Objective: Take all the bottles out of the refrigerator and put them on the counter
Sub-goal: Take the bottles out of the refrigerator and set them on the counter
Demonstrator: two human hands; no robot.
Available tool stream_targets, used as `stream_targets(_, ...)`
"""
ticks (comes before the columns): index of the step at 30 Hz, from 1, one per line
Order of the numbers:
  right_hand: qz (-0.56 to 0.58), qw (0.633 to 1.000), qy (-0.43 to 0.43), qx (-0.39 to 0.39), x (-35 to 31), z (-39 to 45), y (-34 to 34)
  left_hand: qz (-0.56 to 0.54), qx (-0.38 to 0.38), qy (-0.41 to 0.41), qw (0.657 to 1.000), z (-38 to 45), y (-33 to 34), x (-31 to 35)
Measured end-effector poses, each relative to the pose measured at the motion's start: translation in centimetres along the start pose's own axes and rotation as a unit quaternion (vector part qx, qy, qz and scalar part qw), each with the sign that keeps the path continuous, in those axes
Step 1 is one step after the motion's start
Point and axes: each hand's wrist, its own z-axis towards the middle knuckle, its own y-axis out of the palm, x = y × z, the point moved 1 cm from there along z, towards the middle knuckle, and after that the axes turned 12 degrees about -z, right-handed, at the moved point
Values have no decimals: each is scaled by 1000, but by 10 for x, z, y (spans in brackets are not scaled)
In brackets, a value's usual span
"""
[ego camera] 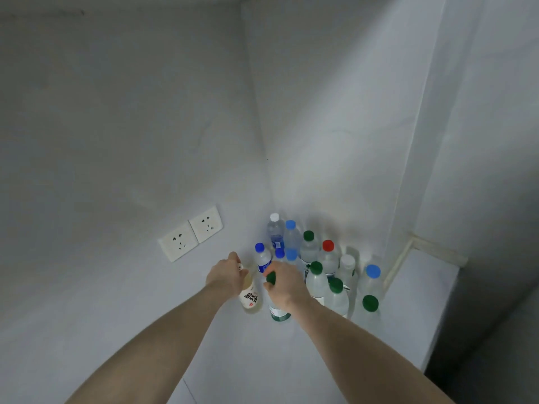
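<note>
Both my arms reach to the back corner of a white counter (291, 360). My left hand (226, 277) grips the neck of a pale yellow drink bottle (250, 300) with a white label and black characters. My right hand (284, 285) grips the top of a clear bottle with a green cap (271, 277) and a green label (278, 313). Both bottles stand at the front left of a cluster of several clear plastic bottles (329, 275) with blue, green, red and white caps. The refrigerator is not in view.
Two white wall sockets (191, 233) sit on the left wall just above the counter. White walls meet in the corner behind the bottles. The counter's right edge (437, 345) drops to a dark gap. A pale pipe (399, 263) runs along the right wall.
</note>
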Motion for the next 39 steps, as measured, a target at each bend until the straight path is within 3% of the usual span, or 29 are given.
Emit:
stream_targets(27,62,998,24,-6,-13,25,26,4,-22,-17,1000,39,6,-10)
stream_targets(39,95,994,45,-7,-24,30,31,43,-5,19,999,46,0,-21)
